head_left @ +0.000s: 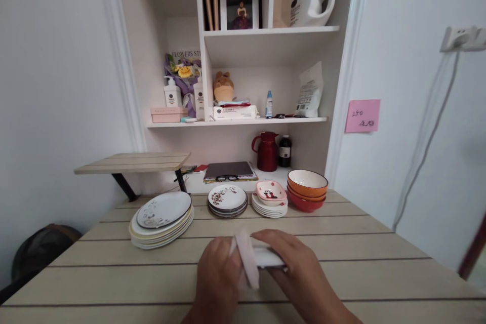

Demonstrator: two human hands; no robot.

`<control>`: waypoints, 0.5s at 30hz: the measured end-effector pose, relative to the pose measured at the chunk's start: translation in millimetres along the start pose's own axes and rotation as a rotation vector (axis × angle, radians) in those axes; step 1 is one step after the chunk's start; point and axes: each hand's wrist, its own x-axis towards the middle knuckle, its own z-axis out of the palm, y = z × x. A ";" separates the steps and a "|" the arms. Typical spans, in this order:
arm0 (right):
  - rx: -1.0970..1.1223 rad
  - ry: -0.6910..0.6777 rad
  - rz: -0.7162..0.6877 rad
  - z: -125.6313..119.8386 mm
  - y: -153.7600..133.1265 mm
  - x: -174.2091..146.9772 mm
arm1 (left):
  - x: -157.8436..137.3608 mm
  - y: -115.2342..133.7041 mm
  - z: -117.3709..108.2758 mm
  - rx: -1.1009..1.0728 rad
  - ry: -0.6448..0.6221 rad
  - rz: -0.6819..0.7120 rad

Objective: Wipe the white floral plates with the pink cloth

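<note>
A white dish with a dark rim [267, 258] is held above the near middle of the table; tilted and partly covered, it could be a plate or a bowl. My right hand [298, 266] grips its right side, thumb below and fingers over the top. A thin whitish cloth or tissue [248, 259] lies across the dish's left side. My left hand [218, 276] is closed on this cloth against the dish, its fingertips mostly hidden. Slight motion blur softens both hands and the cloth.
Beyond my hands stand stacks of large plates [163, 211], brown-patterned plates [227, 197], small dishes [270, 193] and orange and red bowls [307, 185]. A raised wooden shelf [132, 163] is at the left. Behind are a laptop [230, 169] and red jug [268, 153].
</note>
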 end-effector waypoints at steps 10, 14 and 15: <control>0.157 -0.143 0.023 -3.3 1.8 4.0 | 5.6 -2.6 0.4 -0.033 -0.040 0.001; 0.312 -0.117 0.137 -6.0 -2.8 3.3 | -4.9 -9.8 1.2 -0.174 -0.064 -0.158; 0.351 -0.110 0.169 -6.3 -3.5 3.1 | -6.9 -10.9 1.6 -0.207 -0.061 -0.204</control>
